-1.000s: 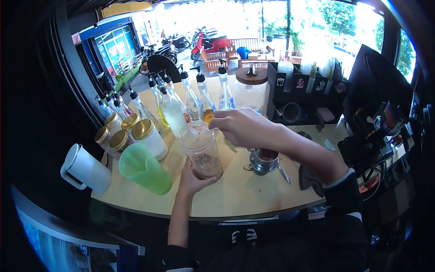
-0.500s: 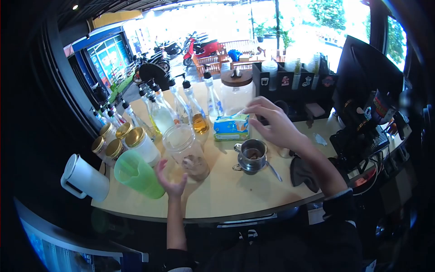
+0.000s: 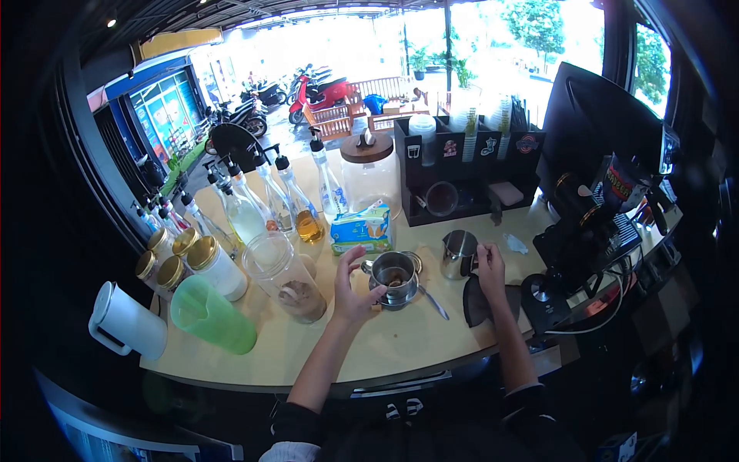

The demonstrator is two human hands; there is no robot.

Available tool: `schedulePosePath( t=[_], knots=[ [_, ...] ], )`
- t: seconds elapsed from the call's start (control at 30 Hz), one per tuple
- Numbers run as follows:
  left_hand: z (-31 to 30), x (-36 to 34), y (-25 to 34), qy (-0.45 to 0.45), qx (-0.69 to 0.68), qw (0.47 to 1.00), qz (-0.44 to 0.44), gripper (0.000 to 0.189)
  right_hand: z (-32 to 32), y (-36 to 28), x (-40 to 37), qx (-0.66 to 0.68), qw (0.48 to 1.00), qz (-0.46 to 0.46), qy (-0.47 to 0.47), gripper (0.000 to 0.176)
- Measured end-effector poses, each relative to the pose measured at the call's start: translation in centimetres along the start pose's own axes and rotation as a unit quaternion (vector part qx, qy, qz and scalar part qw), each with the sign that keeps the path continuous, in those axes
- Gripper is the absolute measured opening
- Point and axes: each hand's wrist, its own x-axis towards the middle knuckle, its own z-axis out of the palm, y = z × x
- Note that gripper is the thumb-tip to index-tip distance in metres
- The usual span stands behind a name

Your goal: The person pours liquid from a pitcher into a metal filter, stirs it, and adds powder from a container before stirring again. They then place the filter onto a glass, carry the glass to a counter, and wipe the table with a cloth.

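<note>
The relation that matters most here is between the metal cup and the two hands: it lies in the space between them, much nearer to the left hand than to the right hand. The cup stands upright on the bench, its mouth open to above, with something dark inside, and its long axis appears vertical. The left hand is at its left side, with the fingers spread and the thumb in front of the cup; it is not closed on anything, and it cannot be told whether the skin touches the metal. To the right of the cup, and apart from it, is a metal pitcher, also about upright. The right hand is directly beside the pitcher, at its right, with fingers bent at the dark handle, and it seems to grasp it; whether the pitcher is lifted a little is not clear. A spoon lies slantwise at the cup's lower right, and a dark cloth is just under the right hand. The clear jar stands to the left of the left hand.
</note>
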Motion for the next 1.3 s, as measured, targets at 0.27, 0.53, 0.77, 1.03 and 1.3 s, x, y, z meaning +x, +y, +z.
schedulePosePath(
  t=[0.27, 0.53, 0.77, 1.03, 1.3],
  knots=[
    [1.3, -2.3, -2.3, -0.056, -0.102, 0.985, -0.128, 0.104, 0.1, -1.9, -2.3, 0.074, 0.997, 0.028, -0.014, 0.023],
    [1.6, -2.1, -2.3, -0.068, -0.072, 0.988, -0.12, 0.089, -0.5, -1.7, -2.6, 0.069, 0.997, 0.011, -0.023, 0.02],
    [1.3, -2.3, -1.9, -0.08, -0.074, 0.984, -0.14, 0.076, -0.7, -1.9, -2.6, 0.081, 0.996, 0.026, -0.02, 0.02],
    [1.9, -2.0, -0.7, -0.068, -0.11, 0.979, -0.158, 0.071, -0.7, -2.3, -2.6, 0.135, 0.991, 0.022, 0.0, 0.021],
    [1.5, -2.3, -1.5, -0.078, -0.057, 0.984, -0.15, 0.067, -1.1, -3.2, -3.0, 0.236, 0.97, 0.038, -0.047, 0.02]
  ],
)
